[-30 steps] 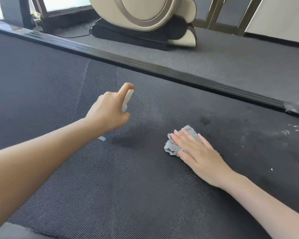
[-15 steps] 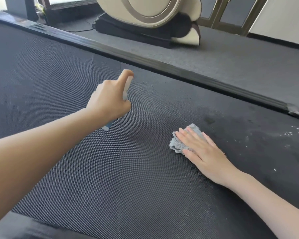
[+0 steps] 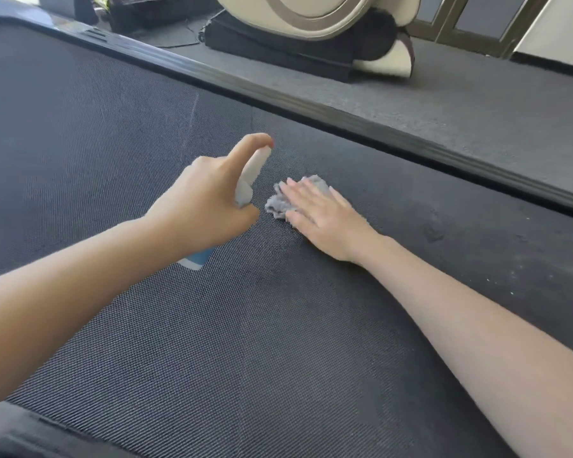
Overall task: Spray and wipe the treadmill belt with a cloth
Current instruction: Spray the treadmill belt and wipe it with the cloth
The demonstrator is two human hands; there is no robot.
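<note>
left grip [image 3: 205, 209] curled round spray bottle [image 3: 249, 180] | right grip [image 3: 325, 216] flat on cloth [image 3: 277, 203], just right | belt [image 3: 278, 352] stretches near, left | rail [image 3: 344, 122] far

We see the treadmill belt [image 3: 278, 342] in dark charcoal with a fine woven dot pattern, flecked white to the right of the cloth [image 3: 278, 203], which is pale grey. Left of the cloth, the spray bottle [image 3: 252, 170] is white above and blue at its base. Beyond the cloth are a black side rail [image 3: 311, 107], grey carpet [image 3: 460, 104] and a cream massage chair [image 3: 311, 14] trimmed in bronze.
</note>
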